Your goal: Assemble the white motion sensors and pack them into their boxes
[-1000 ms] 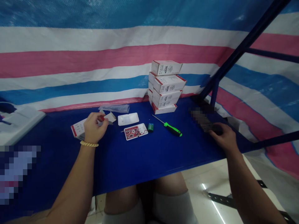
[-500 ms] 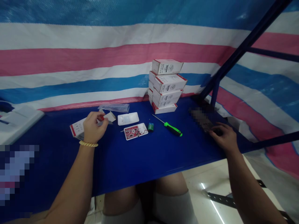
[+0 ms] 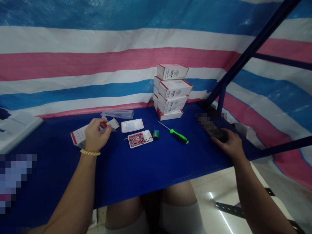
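Observation:
My left hand [image 3: 97,135] is closed on an opened white and red box [image 3: 79,136] lying at the left of the blue table, its flap [image 3: 113,123] sticking out past my fingers. My right hand [image 3: 230,142] has its fingers around the near end of a dark object [image 3: 211,128], partly blurred out, at the table's right side. Between the hands lie a white casing with a red circuit board [image 3: 137,139], a white cover [image 3: 132,125], a green battery [image 3: 156,134] and a green and black screwdriver [image 3: 179,136].
Several white and red boxes [image 3: 174,89] are stacked at the back. A clear plastic bag [image 3: 119,113] lies behind the cover. A white device [image 3: 20,128] stands at the far left. A dark blue frame [image 3: 237,70] rises on the right, before striped sheeting.
My right hand has moved slightly left and its fingers are now further around the dark object. The view has shifted a little; my left hand stays at the box.

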`<state>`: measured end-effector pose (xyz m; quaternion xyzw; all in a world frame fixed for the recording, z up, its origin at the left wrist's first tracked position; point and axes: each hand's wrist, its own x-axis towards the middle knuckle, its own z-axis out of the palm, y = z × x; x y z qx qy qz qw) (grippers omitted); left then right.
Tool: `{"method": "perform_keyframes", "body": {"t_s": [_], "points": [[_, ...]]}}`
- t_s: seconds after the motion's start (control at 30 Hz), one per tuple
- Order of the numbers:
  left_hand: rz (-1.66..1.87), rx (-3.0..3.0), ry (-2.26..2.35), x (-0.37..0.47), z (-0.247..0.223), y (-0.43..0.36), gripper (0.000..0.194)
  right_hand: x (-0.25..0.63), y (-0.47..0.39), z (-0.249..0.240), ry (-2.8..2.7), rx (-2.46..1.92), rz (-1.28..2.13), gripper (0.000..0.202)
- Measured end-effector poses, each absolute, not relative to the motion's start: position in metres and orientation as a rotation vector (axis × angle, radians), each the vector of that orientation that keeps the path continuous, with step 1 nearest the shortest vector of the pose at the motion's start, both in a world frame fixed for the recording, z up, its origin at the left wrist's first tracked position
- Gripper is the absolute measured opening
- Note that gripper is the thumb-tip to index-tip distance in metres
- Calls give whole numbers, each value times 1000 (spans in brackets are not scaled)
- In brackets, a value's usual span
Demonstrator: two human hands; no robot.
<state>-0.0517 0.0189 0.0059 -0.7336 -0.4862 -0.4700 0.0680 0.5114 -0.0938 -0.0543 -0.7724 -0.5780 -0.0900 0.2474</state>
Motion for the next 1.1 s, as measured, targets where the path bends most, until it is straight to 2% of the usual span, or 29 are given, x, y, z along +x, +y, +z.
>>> {"method": "perform_keyframes", "body": {"t_s": [0.13, 0.37, 0.43, 0.6, 0.7, 0.93, 1.1], "points": [[-1434, -2211, -1459, -52, 7, 19, 11, 512, -92, -59, -1548, -2205, -255, 82], [-1438, -2210, -1457, -50, 7, 18, 11, 511, -93, -58, -1537, -2206, -187, 80], [-1435, -2212, -1447, -51, 7, 18, 11, 508, -94, -56, -1550, -2146, -195, 76], [-1418, -2211, -1463, -52, 7, 18, 12, 503, -98, -52, -1667, -1855, -306, 43], [-1424, -2210, -1471, -51, 8, 18, 12, 502, -99, -51, -1706, -1819, -292, 33], [-1428, -2211, -1490, -50, 10, 16, 12, 501, -99, -50, -1731, -1818, -253, 28], [-1468, -2187, -1471, -50, 10, 17, 12, 504, -96, -50, -1647, -1896, -271, 44]]}}
